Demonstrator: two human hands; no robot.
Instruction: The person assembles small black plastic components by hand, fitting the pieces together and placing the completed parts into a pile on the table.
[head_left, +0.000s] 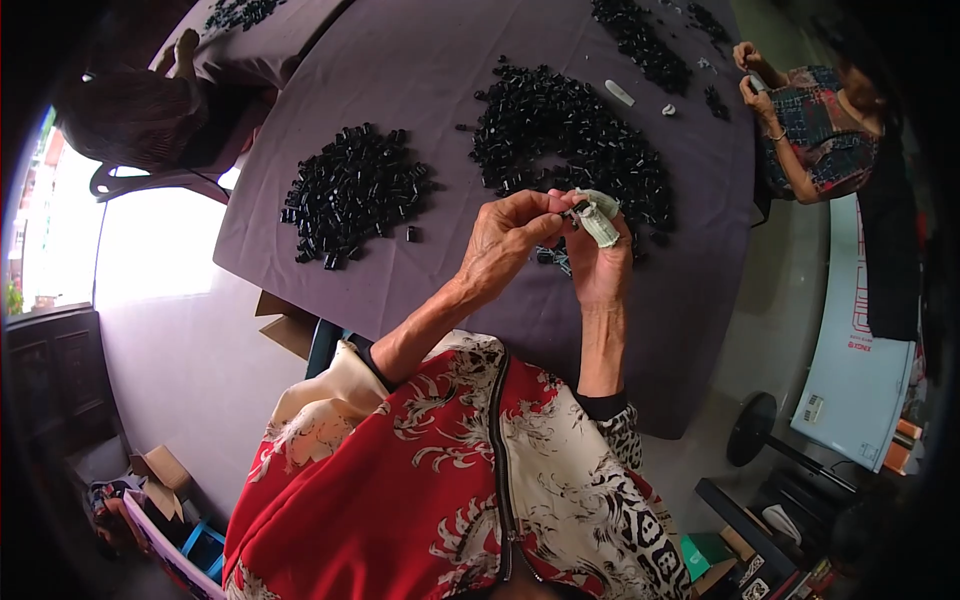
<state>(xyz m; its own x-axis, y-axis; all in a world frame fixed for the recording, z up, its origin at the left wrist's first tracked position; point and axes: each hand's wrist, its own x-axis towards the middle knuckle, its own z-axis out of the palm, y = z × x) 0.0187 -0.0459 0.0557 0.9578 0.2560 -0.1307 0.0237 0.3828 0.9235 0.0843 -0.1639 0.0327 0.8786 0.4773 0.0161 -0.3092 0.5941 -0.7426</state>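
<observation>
Both my hands meet above the table, in front of a pile of small black pieces. My left hand is closed in a pinch, its fingertips against a tiny black piece; whatever else they grip is too small to make out. Closed around that same piece is my right hand, with pale ribbed cloth about its thumb and fingertip, apparently finger covers. To the left lies a second heap of shiny black pieces, with one loose piece beside it.
A purple-grey cloth covers the table. Beyond the pile lie a white finger-shaped item and a crumpled white scrap. One person works at the right, another at the far left. A fan-like stand is at lower right.
</observation>
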